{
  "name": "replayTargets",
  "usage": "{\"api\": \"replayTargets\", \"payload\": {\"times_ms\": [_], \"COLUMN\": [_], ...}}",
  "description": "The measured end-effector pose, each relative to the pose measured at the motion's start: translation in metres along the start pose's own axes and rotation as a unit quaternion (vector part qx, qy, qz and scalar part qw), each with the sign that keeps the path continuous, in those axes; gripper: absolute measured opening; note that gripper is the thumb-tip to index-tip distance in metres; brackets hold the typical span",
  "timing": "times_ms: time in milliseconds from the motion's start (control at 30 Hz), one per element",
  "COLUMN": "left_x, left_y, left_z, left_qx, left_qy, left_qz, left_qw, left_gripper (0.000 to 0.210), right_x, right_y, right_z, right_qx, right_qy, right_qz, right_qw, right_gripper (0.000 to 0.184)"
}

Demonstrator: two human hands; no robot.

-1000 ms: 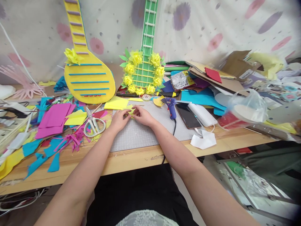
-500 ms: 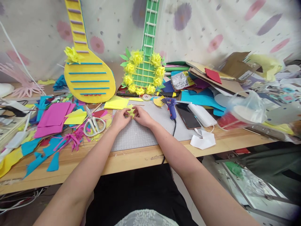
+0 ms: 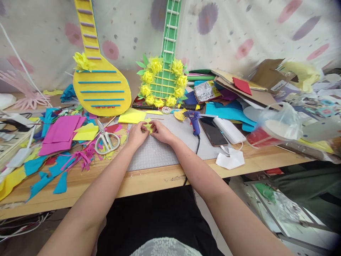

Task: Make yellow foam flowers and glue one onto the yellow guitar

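Note:
Between my two hands is a small piece of yellow paper [image 3: 148, 126], partly covered by the fingers. My left hand [image 3: 137, 134] pinches its left side, with the fingers curled. On the right side, my right hand [image 3: 161, 131] grips the same piece between thumb and fingers. Both hands are low over the grey cutting mat [image 3: 151, 153]. Just behind them lies a stack of yellow paper [image 3: 131, 116]. White-handled scissors [image 3: 107, 139] rest left of the mat, and a purple glue gun [image 3: 194, 122] lies to the right.
A yellow paper instrument [image 3: 102, 87] and a green one with yellow flowers [image 3: 163, 83] stand at the back. Magenta paper [image 3: 60, 135] and scraps cover the left side. A phone [image 3: 213, 131], a white power bank [image 3: 229, 130] and a bagged tub [image 3: 274, 128] are on the right.
Both hands stay in nearly the same place on the yellow paper piece, with only slight finger movement. Nothing else on the table has moved.

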State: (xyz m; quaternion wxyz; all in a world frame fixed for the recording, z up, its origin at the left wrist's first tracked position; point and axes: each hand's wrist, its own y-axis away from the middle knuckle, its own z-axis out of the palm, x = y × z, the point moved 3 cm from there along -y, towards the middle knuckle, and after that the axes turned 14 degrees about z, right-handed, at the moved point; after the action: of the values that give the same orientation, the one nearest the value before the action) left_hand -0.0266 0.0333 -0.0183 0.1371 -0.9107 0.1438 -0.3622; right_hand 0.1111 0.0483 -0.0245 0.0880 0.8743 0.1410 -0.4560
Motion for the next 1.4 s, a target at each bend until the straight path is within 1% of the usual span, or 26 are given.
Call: {"api": "replayTargets", "payload": {"times_ms": [100,200,267,367,467,567,700,833,1100,1400], "left_x": [-0.001,-0.002,-0.003,-0.001,0.003,0.006,0.008,0.01,0.014,0.014], "left_y": [0.0,0.0,0.0,0.001,0.001,0.002,0.003,0.004,0.006,0.006], "left_z": [0.0,0.001,0.001,0.001,-0.001,-0.003,-0.003,-0.003,-0.003,-0.005], "left_qx": [-0.002,0.001,0.005,0.007,-0.003,-0.019,-0.03,-0.035,-0.039,-0.037], "left_qy": [0.0,-0.001,0.0,-0.001,-0.028,-0.081,-0.138,-0.167,-0.185,-0.172], "left_qz": [0.006,0.011,0.01,0.008,0.022,0.042,0.04,0.036,0.017,0.002], "left_qw": [1.0,1.0,1.0,1.0,0.999,0.996,0.989,0.985,0.982,0.984], "left_gripper": [0.037,0.035,0.033,0.03,0.017,0.007,0.014,0.017,0.02,0.019], "right_x": [0.001,0.004,0.004,0.0,-0.003,-0.004,-0.002,0.0,-0.003,-0.005], "right_y": [-0.002,-0.005,-0.006,-0.003,0.0,0.0,-0.002,-0.002,0.002,0.002], "right_z": [0.001,0.003,0.004,0.005,0.004,0.004,0.004,0.004,0.0,0.0], "right_qx": [0.001,0.019,0.037,0.05,0.043,0.034,0.027,0.016,-0.008,-0.012], "right_qy": [0.003,0.0,0.011,0.036,0.047,0.046,0.044,0.04,0.039,0.042], "right_qz": [-0.008,0.01,0.02,0.009,0.0,-0.002,-0.007,-0.013,-0.019,-0.009], "right_qw": [1.0,1.0,0.999,0.998,0.998,0.998,0.999,0.999,0.999,0.999], "right_gripper": [0.04,0.034,0.035,0.036,0.037,0.039,0.042,0.042,0.044,0.044]}}
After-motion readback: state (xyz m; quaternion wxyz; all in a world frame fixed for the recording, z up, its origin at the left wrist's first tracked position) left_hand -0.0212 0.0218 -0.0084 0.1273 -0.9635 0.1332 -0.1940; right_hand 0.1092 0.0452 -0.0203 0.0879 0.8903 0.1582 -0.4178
